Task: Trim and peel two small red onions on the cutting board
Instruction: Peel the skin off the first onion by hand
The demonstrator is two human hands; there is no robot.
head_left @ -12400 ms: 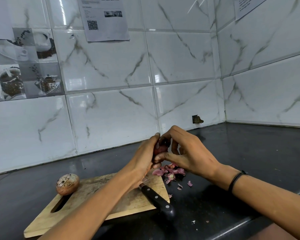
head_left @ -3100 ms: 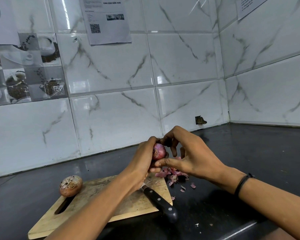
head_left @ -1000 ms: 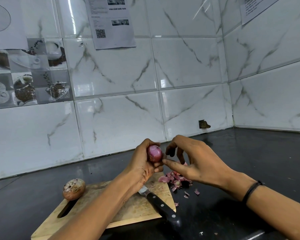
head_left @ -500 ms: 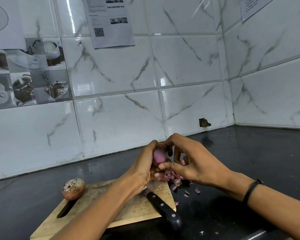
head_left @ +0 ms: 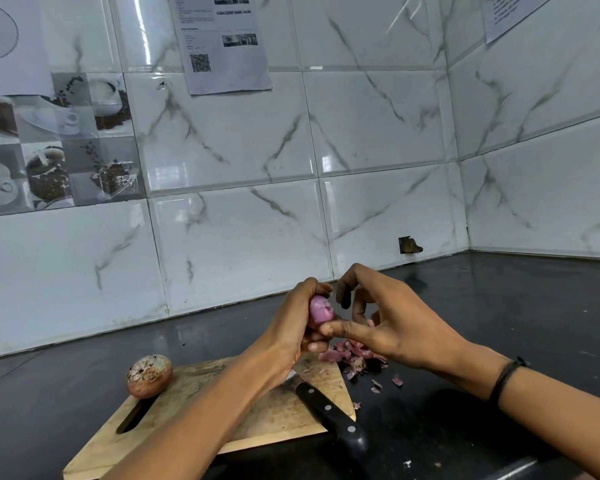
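Observation:
My left hand [head_left: 291,329] grips a small peeled pink-purple onion [head_left: 320,309] in the air above the far right corner of the wooden cutting board [head_left: 267,415]. My right hand [head_left: 390,318] is right beside it, its thumb touching the onion's lower side and its other fingers curled just clear of the top. A second onion [head_left: 149,375], still in its brown papery skin, sits at the board's far left corner by the handle slot. A black-handled knife [head_left: 329,412] lies across the board's right end, its blade partly hidden under my left wrist.
A pile of pink onion peels [head_left: 352,356] lies on the dark countertop [head_left: 499,323] just right of the board, with a few scraps scattered nearer. White marble tiles form the back and right walls, meeting in a corner at the right.
Over the last second my right hand closed in on the onion and then eased off; now only its thumb touches the onion. The onion has turned slightly in my left hand.

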